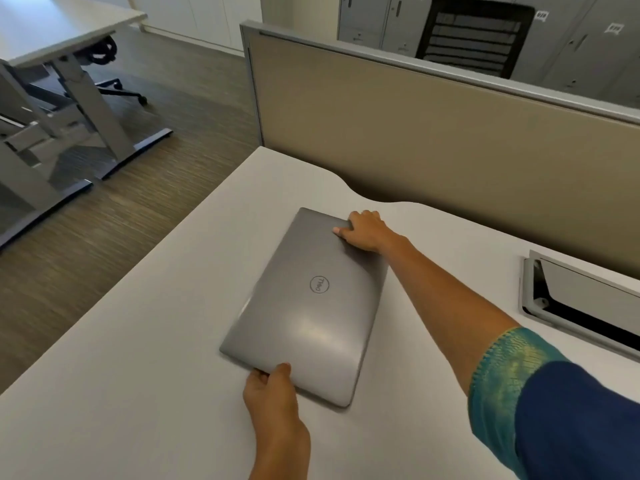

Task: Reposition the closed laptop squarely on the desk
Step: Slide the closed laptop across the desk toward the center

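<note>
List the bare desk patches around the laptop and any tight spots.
Bare: desk between its left edge and the laptop; also between laptop and cable hatch, though the right forearm crosses it. Tight: left hand and right hand grip opposite ends.

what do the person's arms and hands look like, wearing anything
Both hands are bare: no gloves, rings, watch or bracelets show on the left hand or the right hand. The left forearm is uncovered as far as the view shows. The right arm is bare up to a short dark blue sleeve, which ends in a wide teal-green band with a fine yellowish woven pattern.
</note>
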### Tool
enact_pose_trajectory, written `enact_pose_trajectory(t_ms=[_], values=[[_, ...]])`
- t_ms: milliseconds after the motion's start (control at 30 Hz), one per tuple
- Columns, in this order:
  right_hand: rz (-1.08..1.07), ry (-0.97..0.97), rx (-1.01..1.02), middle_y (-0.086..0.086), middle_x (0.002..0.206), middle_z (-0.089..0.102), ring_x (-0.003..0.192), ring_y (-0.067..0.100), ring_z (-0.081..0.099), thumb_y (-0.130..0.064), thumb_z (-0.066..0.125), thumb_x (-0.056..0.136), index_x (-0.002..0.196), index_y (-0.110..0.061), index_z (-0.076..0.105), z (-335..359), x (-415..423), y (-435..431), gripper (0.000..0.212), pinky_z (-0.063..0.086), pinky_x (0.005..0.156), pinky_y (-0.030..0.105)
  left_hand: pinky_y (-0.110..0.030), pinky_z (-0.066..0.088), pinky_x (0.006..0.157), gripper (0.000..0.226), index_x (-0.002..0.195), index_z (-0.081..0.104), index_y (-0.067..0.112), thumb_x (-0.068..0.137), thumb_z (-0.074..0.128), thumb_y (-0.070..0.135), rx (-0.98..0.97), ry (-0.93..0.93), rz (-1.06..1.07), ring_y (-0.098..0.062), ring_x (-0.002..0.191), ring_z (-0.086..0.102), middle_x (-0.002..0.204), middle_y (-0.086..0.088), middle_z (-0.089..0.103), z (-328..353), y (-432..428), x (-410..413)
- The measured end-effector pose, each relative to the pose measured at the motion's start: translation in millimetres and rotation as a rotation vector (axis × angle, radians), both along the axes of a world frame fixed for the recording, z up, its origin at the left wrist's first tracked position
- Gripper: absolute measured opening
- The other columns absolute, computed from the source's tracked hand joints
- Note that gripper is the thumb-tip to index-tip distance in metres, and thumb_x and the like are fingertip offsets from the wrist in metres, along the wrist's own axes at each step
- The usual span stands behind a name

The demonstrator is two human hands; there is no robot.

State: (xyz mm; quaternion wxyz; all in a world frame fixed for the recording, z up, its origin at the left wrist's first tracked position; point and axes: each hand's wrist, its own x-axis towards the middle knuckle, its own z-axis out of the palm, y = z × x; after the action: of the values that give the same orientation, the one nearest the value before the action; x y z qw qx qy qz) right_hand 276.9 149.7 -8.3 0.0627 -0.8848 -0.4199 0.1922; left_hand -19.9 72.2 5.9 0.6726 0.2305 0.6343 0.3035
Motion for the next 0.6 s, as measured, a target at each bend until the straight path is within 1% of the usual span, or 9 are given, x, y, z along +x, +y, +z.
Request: enact_pose_trajectory(t_ms=[67,133,200,267,367,433,533,567,600], values=[[-0.079,0.049,-0.009,0.020,0.122,0.055,0.114,0.036,0.046,-0.058,0.044,0.088,0.111,-0.006,0.052,1,10,-35,0.058,0.041,0.090,0.043,-0.031,0.045,0.081,0.022,0.105,0.061,0.000,0.085,0.053,-0.004,0.006,0.022,-0.079,-0.022,0.080,0.056,0.096,-0.012,0.063,1,3,-6],[-0.154,0.112,-0.017,0.017,0.118,0.058,0.105,0.032,0.051,-0.058,0.046,0.087,0.109,-0.007,0.052,2,16,-76,0.056,0.041,0.081,0.038,-0.026,0.045,0.073,0.015,0.091,0.062,0.003,0.084,0.052,-0.005,0.020,0.040,-0.166,-0.023,0.079,0.054,0.089,-0.011,0.061,3,2,-10],[-0.217,0.158,-0.015,0.014,0.114,0.060,0.095,0.027,0.052,-0.059,0.048,0.087,0.104,-0.010,0.052,3,18,-119,0.052,0.038,0.074,0.034,-0.026,0.044,0.067,0.016,0.081,0.060,0.006,0.084,0.051,-0.007,0.032,0.053,-0.245,-0.023,0.078,0.053,0.082,-0.009,0.059,6,-1,-11],[-0.277,0.193,-0.009,0.014,0.110,0.061,0.090,0.026,0.053,-0.059,0.049,0.086,0.100,-0.010,0.053,4,16,-163,0.051,0.037,0.072,0.033,-0.028,0.046,0.066,0.018,0.078,0.061,0.006,0.083,0.049,-0.008,0.041,0.063,-0.314,-0.024,0.075,0.054,0.079,-0.009,0.060,8,-8,-10],[-0.375,0.229,0.013,0.015,0.107,0.063,0.087,0.026,0.054,-0.058,0.051,0.086,0.102,-0.005,0.059,6,7,-226,0.056,0.039,0.070,0.033,-0.029,0.045,0.065,0.017,0.080,0.060,0.002,0.081,0.046,-0.009,0.072,0.106,-0.421,-0.025,0.072,0.052,0.077,-0.010,0.058,11,-24,-6],[-0.449,0.259,0.029,0.015,0.104,0.063,0.087,0.027,0.056,-0.057,0.053,0.085,0.102,-0.004,0.061,8,-3,-269,0.056,0.041,0.070,0.034,-0.023,0.047,0.057,0.020,0.075,0.060,0.003,0.081,0.045,-0.010,0.100,0.132,-0.492,-0.021,0.065,0.053,0.073,-0.009,0.058,15,-38,-4],[-0.568,0.331,0.060,0.011,0.103,0.060,0.090,0.027,0.056,-0.055,0.057,0.084,0.102,-0.005,0.061,10,-20,-337,0.053,0.042,0.073,0.034,-0.013,0.044,0.039,0.024,0.071,0.061,0.006,0.081,0.046,-0.010,0.149,0.177,-0.598,-0.017,0.056,0.052,0.067,-0.006,0.059,19,-63,0],[-0.612,0.356,0.075,0.011,0.102,0.060,0.090,0.028,0.056,-0.053,0.058,0.084,0.100,-0.006,0.061,10,-26,-360,0.050,0.043,0.074,0.035,-0.013,0.044,0.038,0.023,0.072,0.061,0.005,0.080,0.046,-0.010,0.162,0.190,-0.634,-0.017,0.055,0.052,0.067,-0.006,0.058,19,-71,2],[-0.655,0.377,0.091,0.011,0.100,0.060,0.090,0.028,0.056,-0.052,0.059,0.084,0.098,-0.006,0.061,10,-33,-383,0.048,0.044,0.075,0.037,-0.015,0.045,0.041,0.021,0.075,0.061,0.003,0.080,0.047,-0.010,0.172,0.206,-0.670,-0.018,0.055,0.051,0.067,-0.007,0.058,20,-80,5]])
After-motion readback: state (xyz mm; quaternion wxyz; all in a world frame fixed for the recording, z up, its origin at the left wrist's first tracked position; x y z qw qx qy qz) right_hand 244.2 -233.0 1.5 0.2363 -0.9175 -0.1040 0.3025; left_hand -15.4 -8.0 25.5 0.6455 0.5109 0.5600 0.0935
